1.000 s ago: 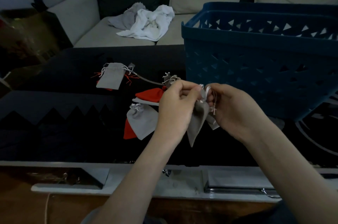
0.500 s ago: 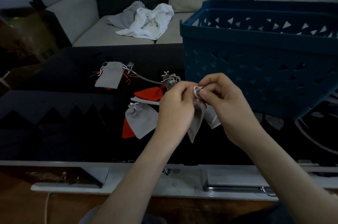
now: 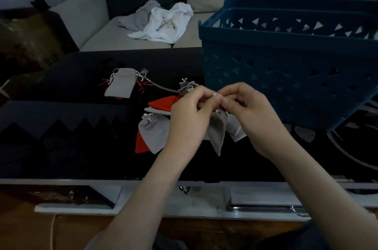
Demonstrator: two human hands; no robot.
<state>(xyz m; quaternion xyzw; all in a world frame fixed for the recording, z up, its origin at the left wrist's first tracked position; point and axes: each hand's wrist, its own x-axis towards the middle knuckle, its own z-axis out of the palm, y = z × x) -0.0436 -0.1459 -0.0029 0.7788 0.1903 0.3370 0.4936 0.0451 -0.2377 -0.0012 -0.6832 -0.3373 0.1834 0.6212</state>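
Hanging from your fingertips, the grey drawstring pouch [image 3: 218, 134] has its long axis close to vertical, with the gathered mouth up at 12 o'clock and the bottom corner pointing down toward 6 o'clock. It sits mid-view above the dark counter [image 3: 61, 147], just in front of the blue basket [image 3: 286, 78].

Your left hand [image 3: 189, 121] and right hand [image 3: 252, 116] are together at the pouch's neck, both with fingers curled and pinching there. Your left hand covers the pouch's left edge. The cords are mostly buried in the pinch, so you cannot tell which hand has cord and which has cloth.

A pale pouch [image 3: 235, 131] shows at 3 o'clock of the held one, largely covered by your right hand. A small cinched pouch [image 3: 187, 85] sits half hidden behind your left fingertips at 12 o'clock. At 9 o'clock of your hands lie a red pouch [image 3: 163, 103] and a grey pouch [image 3: 154, 134] that overlaps another red one. Farther out at 10 o'clock, a flat grey pouch [image 3: 121, 85] lies with its cords loose.

The basket is cut off by the right edge of the view. In this dim light you cannot make out any label on the pouches or the basket.
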